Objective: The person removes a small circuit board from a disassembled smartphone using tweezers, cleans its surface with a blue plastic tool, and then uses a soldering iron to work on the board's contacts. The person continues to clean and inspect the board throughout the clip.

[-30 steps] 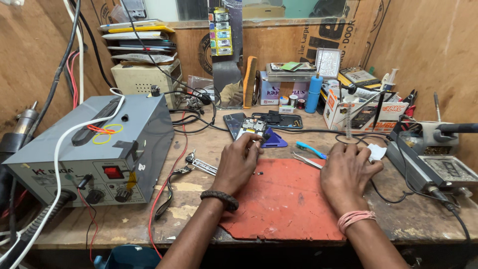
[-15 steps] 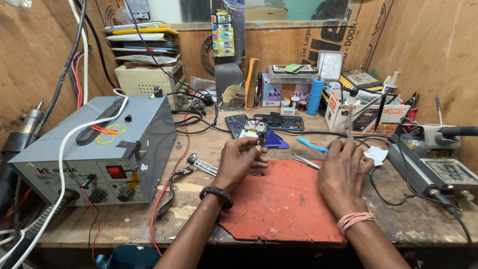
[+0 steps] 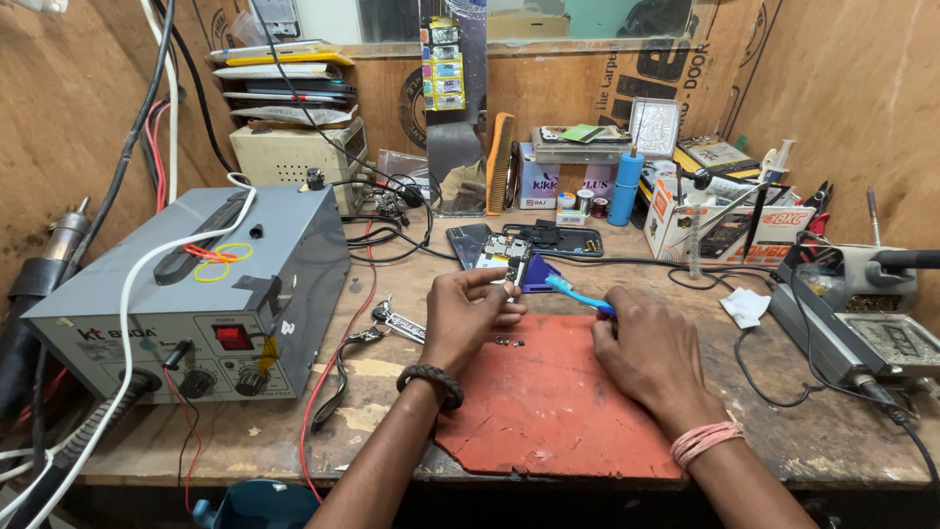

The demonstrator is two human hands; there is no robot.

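Head view: two hands busy over a red mat point(image 3: 548, 411) on a messy wooden bench point(image 3: 392, 392).

Left hand point(image 3: 468, 315) pinched tight on an open phone point(image 3: 509, 260), up at 12 o'clock of the mat. Right hand point(image 3: 651, 353) gripping a blue toothbrush point(image 3: 578, 292), at 1 o'clock. At 2 o'clock, white cardboard box point(image 3: 676, 220) stuffed with tools. At 9 o'clock, grey power box point(image 3: 196, 284).

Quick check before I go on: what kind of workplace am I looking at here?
Likely a small phone-repair bench: a grey rework station at the left, an opened phone by the left hand, a red work mat, the right hand holding a blue brush.
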